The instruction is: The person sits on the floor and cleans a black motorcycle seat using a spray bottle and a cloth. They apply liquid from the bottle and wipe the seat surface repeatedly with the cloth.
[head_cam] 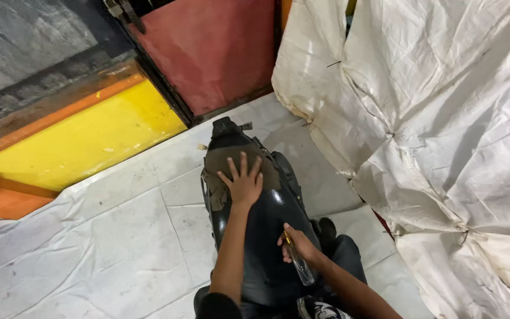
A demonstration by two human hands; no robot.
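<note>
I press my left hand (243, 184) flat, fingers spread and released, on a brownish cloth (231, 162) lying over the front of the black scooter seat (267, 236), which rests on the white sheeting on the floor (119, 236). My right hand (299, 245) is clenched around a clear-handled screwdriver (299, 266), its handle pointing back toward me, resting on the seat's right side. To do this well, I judge I should keep the cloth pinned taut under the palm and bring the tool tip in low at the seat's edge, away from the spread fingers.
</note>
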